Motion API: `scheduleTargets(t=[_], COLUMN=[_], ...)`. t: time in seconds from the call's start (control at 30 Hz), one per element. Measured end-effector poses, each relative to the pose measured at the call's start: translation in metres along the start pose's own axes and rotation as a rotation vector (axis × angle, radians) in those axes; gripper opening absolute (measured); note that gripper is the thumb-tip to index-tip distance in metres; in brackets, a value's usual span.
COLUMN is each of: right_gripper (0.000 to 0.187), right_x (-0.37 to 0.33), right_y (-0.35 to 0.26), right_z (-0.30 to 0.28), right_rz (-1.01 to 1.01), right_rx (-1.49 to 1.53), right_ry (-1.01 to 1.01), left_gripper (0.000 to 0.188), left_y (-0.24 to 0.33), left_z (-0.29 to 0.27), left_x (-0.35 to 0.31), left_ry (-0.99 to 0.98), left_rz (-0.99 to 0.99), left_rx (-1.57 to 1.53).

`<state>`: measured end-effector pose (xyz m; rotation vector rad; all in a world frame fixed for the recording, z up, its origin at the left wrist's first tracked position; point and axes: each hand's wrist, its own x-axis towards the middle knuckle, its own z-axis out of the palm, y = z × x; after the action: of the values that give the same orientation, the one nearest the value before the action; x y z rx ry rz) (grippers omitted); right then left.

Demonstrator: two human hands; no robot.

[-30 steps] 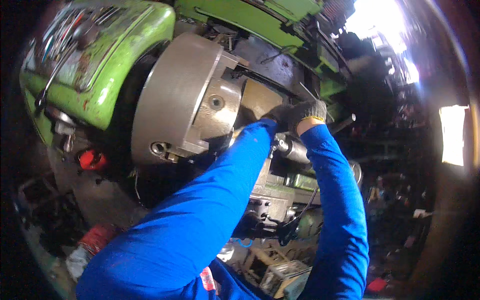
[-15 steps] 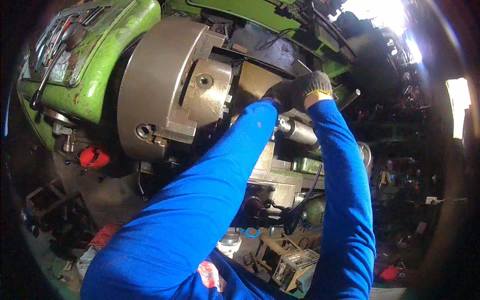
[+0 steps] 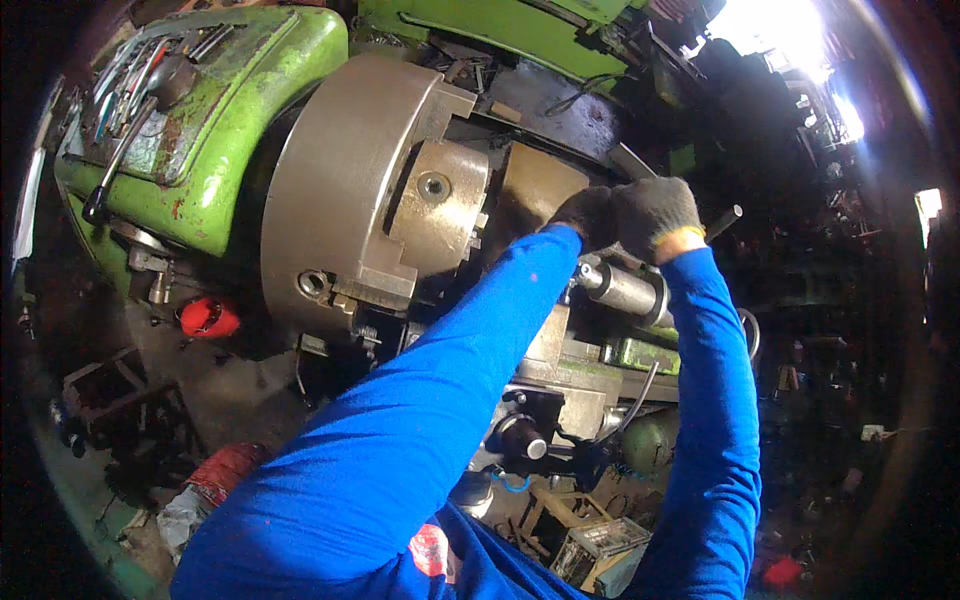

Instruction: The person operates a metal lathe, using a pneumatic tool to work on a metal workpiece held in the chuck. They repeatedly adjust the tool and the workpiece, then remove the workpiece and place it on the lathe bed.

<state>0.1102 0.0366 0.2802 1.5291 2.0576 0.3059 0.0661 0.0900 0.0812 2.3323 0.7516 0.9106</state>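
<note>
My two gloved hands meet at the tool-slide area of a green lathe. My right hand (image 3: 655,212), in a dark knit glove with a yellow cuff, is curled closed; a metal rod (image 3: 724,222) pokes out just beyond it. My left hand (image 3: 588,215) is tucked against it, fingers bent and mostly hidden. What either hand grips cannot be made out. Left of them stands the big steel chuck (image 3: 335,190) with its stepped jaw (image 3: 437,205). A bronze-coloured metal block (image 3: 540,180) lies just behind my left hand. Below my hands sits the cylindrical tailstock quill (image 3: 625,290).
The green headstock (image 3: 225,120) at the far left carries loose tools and a lever (image 3: 108,180). A red container (image 3: 208,317) sits below it. Under my arms are a dark round knob (image 3: 522,438) and a crate (image 3: 600,545). Bright light enters at upper right.
The whole view has shifted, so the lathe and both hands appear lower and further right. My hands stay together at the same spot on the machine.
</note>
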Motion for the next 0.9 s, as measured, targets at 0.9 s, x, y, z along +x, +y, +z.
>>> scheduleTargets(t=[0.9], right_gripper=[0.054], right_x=[0.040], right_y=[0.016], right_z=[0.093], right_rz=[-0.122], right_rx=[2.147], right_ry=[0.812], left_gripper=[0.033], left_y=[0.002], left_z=[-0.016], left_x=[-0.006], left_ry=[-0.059], left_rz=[0.070], left_rx=[0.444])
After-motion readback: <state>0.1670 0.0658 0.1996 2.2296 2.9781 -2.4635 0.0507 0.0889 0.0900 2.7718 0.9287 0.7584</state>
